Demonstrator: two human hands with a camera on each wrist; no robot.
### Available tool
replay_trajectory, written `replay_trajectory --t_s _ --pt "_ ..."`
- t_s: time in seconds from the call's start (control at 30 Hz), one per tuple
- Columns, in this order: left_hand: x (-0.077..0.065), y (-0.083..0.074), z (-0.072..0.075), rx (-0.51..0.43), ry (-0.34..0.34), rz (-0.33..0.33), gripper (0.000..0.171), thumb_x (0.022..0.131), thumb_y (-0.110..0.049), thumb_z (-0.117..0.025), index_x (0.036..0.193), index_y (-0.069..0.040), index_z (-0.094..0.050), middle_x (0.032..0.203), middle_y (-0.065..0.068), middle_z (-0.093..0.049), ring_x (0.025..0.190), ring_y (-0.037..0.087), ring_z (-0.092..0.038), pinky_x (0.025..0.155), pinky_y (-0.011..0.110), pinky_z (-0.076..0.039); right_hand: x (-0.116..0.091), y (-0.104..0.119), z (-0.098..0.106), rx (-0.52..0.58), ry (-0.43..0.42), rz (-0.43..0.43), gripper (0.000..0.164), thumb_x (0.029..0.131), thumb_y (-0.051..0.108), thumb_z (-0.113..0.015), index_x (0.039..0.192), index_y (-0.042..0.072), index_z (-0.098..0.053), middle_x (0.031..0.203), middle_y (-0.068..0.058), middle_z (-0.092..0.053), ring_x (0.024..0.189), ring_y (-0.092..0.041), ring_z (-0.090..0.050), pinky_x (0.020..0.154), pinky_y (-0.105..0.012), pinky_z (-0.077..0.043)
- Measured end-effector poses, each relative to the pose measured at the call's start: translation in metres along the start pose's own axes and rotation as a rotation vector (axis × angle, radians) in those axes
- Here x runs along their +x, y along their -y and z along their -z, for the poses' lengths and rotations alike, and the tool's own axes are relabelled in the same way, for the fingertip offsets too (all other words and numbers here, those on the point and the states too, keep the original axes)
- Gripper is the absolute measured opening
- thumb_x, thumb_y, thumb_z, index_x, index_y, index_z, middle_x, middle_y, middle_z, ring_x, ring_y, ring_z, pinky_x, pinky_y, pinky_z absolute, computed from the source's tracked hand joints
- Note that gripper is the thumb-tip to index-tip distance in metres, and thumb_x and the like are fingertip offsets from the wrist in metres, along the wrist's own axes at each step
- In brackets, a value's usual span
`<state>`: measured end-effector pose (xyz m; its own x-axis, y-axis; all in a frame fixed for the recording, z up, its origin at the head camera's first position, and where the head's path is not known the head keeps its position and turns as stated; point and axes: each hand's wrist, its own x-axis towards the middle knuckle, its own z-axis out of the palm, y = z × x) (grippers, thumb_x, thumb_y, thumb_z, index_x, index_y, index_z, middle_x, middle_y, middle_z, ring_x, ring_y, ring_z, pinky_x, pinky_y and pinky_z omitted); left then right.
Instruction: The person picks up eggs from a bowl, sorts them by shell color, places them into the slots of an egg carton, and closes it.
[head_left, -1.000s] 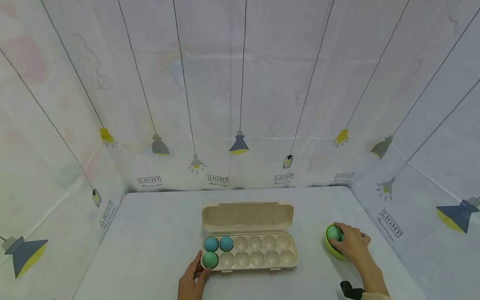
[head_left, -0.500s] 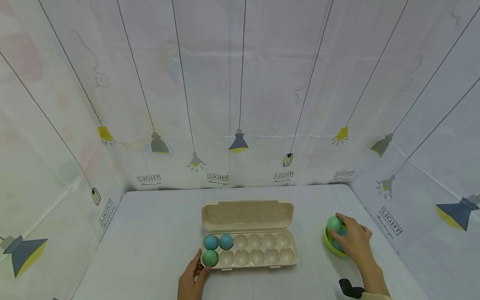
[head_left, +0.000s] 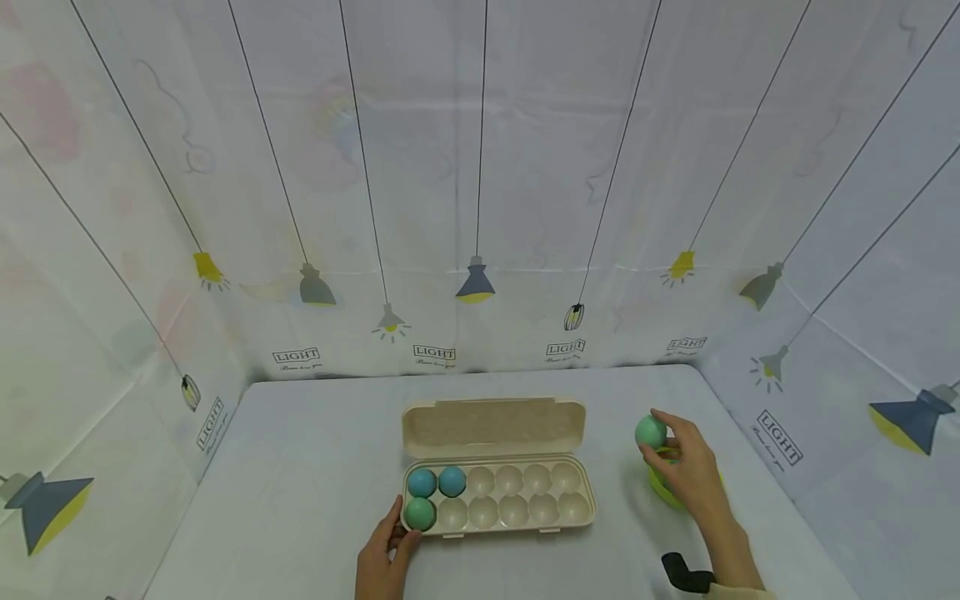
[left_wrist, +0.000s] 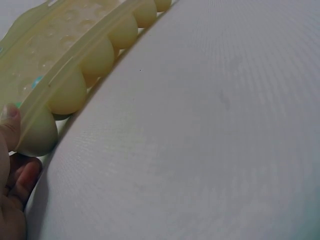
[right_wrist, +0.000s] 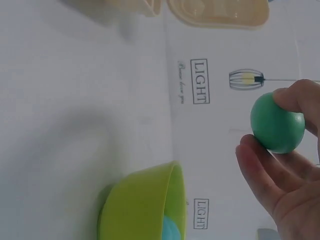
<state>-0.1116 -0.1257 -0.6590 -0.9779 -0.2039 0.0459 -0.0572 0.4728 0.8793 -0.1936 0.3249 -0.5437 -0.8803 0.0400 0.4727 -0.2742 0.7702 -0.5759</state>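
My left hand [head_left: 386,554] holds the left front corner of a beige egg carton [head_left: 498,493], thumb at the rim and fingers below, as the left wrist view shows on the carton [left_wrist: 95,60]. Two blue eggs [head_left: 452,481] sit at the left of its back row, and a green egg [head_left: 419,513] sits in the front left cup. Raised above the table, my right hand [head_left: 692,467] pinches another green egg [right_wrist: 277,124] between thumb and fingers. Behind that hand stands a lime-green bowl [right_wrist: 132,205], partly hidden in the head view, with a blue egg [right_wrist: 170,229] inside.
The carton's lid [head_left: 493,427] stands open toward the back. A white cloth covers the table [head_left: 315,467]. Walls printed with lamps [head_left: 476,279] enclose its back and sides. A black strap-like piece [head_left: 686,575] sits at my right wrist.
My right hand has lifted the green egg out of the bowl and moved it up and to the left. The left hand stays at the carton's corner.
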Motion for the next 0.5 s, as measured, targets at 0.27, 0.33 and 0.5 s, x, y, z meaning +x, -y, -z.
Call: replay_trajectory --t_s 0.27,0.33,0.5 --pt "0.0 0.0 0.0 -0.009 -0.001 0.0 0.065 0.093 -0.042 -0.068 0.148 -0.013 -0.049 0.102 -0.003 -0.066 0.085 -0.003 -0.059 0.079 0.019 -0.055 -0.002 0.019 -0.014 0.138 0.007 0.024 0.052 0.081 -0.004 -0.08 0.129 0.002 -0.062 0.129 -0.019 -0.054 0.093 -0.005 -0.063 0.074 -0.017 -0.059" --pt "0.001 0.0 0.0 -0.012 0.001 0.0 0.065 0.093 -0.041 -0.068 0.149 -0.012 -0.049 0.102 -0.003 -0.066 0.085 -0.003 -0.059 0.079 0.019 -0.055 -0.003 0.025 -0.018 0.195 0.032 0.0 0.052 0.083 -0.002 -0.079 0.131 0.004 -0.06 0.129 -0.017 -0.053 0.093 0.003 -0.059 0.076 -0.012 -0.056" --pt "0.001 0.001 -0.001 -0.012 0.004 0.002 0.065 0.093 -0.04 -0.069 0.149 -0.013 -0.048 0.102 -0.003 -0.066 0.085 -0.002 -0.059 0.079 0.019 -0.055 -0.006 0.038 -0.027 0.413 0.098 -0.108 0.053 0.088 0.006 -0.077 0.136 0.006 -0.055 0.131 -0.013 -0.055 0.096 0.004 -0.063 0.08 -0.013 -0.055"
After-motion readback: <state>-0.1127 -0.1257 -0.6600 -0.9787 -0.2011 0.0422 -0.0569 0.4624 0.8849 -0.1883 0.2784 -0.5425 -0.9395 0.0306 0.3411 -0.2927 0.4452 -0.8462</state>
